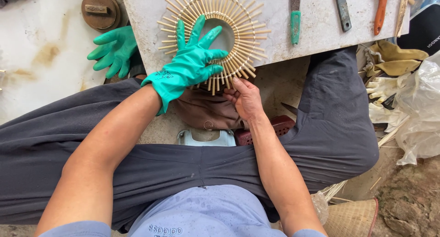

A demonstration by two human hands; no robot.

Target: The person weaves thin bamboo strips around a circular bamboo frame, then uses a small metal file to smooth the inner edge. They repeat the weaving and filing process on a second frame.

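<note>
Working the near rim of the round sunburst frame of pale bamboo sticks (229,35).
Our green-gloved left hand (190,65) presses flat, fingers spread, on it; bare right hand (245,97) pinches a near-edge stick; next we likely need steady pressure.

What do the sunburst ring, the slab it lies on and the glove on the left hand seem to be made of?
Sunburst ring: pale, matte sticks, probably bamboo or rattan, going by the straw colour and the thin binding strands. Slab: looks like stone or marble, grey-white with faint veining and a dull, scuffed surface. Glove on the left hand: smooth teal rubber, perhaps nitrile, with a slight sheen. The right hand is bare.
</note>
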